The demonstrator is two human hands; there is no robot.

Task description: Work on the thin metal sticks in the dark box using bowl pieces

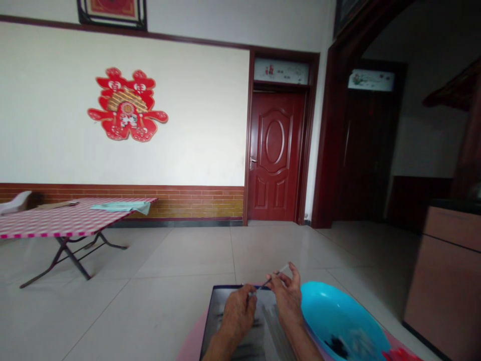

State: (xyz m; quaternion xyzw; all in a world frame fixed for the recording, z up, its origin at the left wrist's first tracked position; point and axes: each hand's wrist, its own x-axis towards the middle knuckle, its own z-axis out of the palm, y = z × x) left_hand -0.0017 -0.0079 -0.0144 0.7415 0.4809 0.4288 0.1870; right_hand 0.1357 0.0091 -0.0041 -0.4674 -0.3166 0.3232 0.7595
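At the far left a white chair (17, 203) is standing partly out of view behind a folding table (45, 220), whose red-and-white checked top is bearing a pale green cloth (124, 206) near its right end. Above it a framed picture (112, 11) is hanging high up, and a red-and-gold ornament (128, 108) is decorating the wall lower down. Nearer, a pink surface (193, 338) is showing beneath a shallow, dark-rimmed box (222, 297), in which dark slim pieces (248, 348) are lying on the left and long pale strips (276, 328) are lying between the forearms. The left hand (239, 312) is reaching over the box, its fingers closing tightly on the lower end of a thin rod (266, 282). The rod is slanting up to the right, dark along its middle and pale at its upper end, above the box's far edge. The right hand (284, 287) is pinching the rod farther up, its other fingers spreading loosely. Beyond, a red door (276, 150) is standing shut. Beside the box a blue basin (319, 306) is holding a dark clump (337, 346) and some blurred clear pieces (363, 342); a red item (400, 355) is showing at its right edge. Farther right a brownish cabinet (443, 286) is standing on the tiles.
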